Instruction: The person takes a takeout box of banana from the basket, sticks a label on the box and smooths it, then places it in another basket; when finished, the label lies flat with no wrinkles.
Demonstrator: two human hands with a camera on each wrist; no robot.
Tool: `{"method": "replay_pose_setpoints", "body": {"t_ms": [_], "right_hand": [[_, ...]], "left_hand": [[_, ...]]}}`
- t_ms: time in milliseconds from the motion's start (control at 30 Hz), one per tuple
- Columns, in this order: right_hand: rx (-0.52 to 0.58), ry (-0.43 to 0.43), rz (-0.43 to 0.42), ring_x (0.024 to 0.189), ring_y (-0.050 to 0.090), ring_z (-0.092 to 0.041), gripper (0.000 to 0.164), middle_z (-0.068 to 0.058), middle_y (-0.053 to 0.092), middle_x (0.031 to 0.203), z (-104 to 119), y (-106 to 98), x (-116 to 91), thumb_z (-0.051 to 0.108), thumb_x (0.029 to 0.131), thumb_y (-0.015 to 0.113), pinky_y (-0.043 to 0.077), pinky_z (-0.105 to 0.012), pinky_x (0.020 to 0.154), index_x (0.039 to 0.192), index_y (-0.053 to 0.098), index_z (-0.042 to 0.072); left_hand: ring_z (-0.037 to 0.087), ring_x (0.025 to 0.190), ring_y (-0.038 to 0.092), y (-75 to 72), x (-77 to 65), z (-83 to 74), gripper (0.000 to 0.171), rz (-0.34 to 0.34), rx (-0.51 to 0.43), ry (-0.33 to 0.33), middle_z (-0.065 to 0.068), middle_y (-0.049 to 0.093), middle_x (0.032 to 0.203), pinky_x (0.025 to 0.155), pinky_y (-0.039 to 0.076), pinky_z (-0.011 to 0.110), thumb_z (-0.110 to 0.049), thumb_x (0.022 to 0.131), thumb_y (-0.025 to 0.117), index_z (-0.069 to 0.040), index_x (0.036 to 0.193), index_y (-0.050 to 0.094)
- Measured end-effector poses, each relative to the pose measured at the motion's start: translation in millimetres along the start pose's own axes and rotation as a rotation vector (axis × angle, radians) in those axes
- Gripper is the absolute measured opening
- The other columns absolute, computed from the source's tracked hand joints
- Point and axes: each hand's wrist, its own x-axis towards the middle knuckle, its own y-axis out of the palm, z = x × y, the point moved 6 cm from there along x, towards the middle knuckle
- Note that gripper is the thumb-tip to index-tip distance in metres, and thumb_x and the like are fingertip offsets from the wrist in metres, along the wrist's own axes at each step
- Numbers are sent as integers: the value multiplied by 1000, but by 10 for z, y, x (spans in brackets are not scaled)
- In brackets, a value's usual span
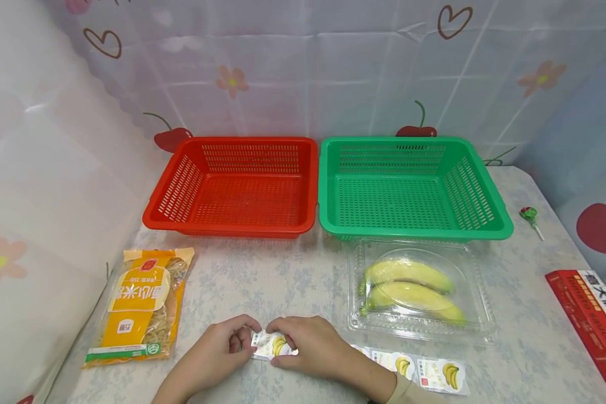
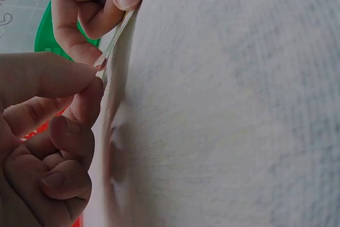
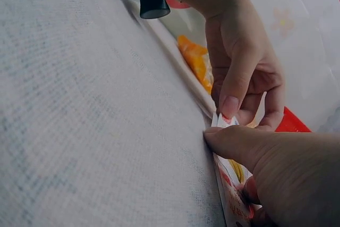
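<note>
Near the table's front edge, a small white sachet printed with bananas (image 1: 270, 344) is stretched between both hands. My left hand (image 1: 217, 348) pinches its left end between thumb and curled fingers. At the other end, my right hand (image 1: 310, 345) pinches it the same way. In the left wrist view the sachet (image 2: 116, 34) shows edge-on, low over the tablecloth. More banana sachets (image 1: 441, 376) lie in a row beside my right forearm, which partly covers them. In the right wrist view, sachet packaging (image 3: 234, 198) runs below my right thumb.
A red basket (image 1: 242, 229) and a green basket (image 1: 414, 231) stand side by side at the back. Bananas (image 1: 409, 289) lie inside a clear plastic box (image 1: 477, 292). An orange noodle bag (image 1: 141, 306) is at left. A lollipop (image 1: 529, 214) and a red box (image 1: 586, 325) lie at right.
</note>
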Motion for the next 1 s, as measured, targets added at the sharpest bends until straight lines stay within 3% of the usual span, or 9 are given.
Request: {"method": "replay_pose_setpoints", "body": {"t_ms": [300, 500, 733, 933, 1000], "right_hand": [[-27, 1, -20, 60, 36, 8, 43, 19, 47, 73, 34, -22, -4, 44, 82, 76, 29, -11, 54, 120, 62, 28], [-28, -9, -46, 64, 39, 8, 40, 18, 52, 78, 67, -44, -6, 43, 89, 69, 30, -10, 54, 125, 60, 28], [77, 11, -62, 83, 55, 3, 50, 15, 61, 108, 100, -108, -31, 50, 92, 65, 45, -15, 68, 138, 52, 32], [126, 35, -61, 64, 49, 3, 57, 13, 51, 133, 181, -219, -62, 53, 95, 58, 46, -18, 64, 147, 41, 35], [123, 30, -82, 66, 54, 1, 56, 14, 49, 138, 226, -288, -71, 53, 96, 57, 48, -19, 66, 147, 41, 35]], "left_hand": [[1, 63, 50, -77, -78, 45, 24, -13, -44, -32, -7, 59, 81, 57, 47, 20, -17, 91, 72, -18, 114, 68], [0, 65, 51, -144, -126, -1, 29, -36, -61, -38, -5, 60, 85, 58, 47, 20, -20, 92, 71, -15, 120, 67], [0, 68, 51, -249, -192, -116, 32, -76, -86, 4, -5, 61, 88, 60, 48, 19, -21, 91, 72, -15, 122, 67], [3, 70, 52, -345, -245, -186, 25, -100, -138, 27, -3, 61, 88, 59, 46, 20, -26, 92, 72, -24, 116, 67], [4, 69, 52, -374, -261, -221, 25, -101, -168, 37, -2, 61, 88, 58, 46, 20, -27, 92, 71, -23, 116, 67]]}}
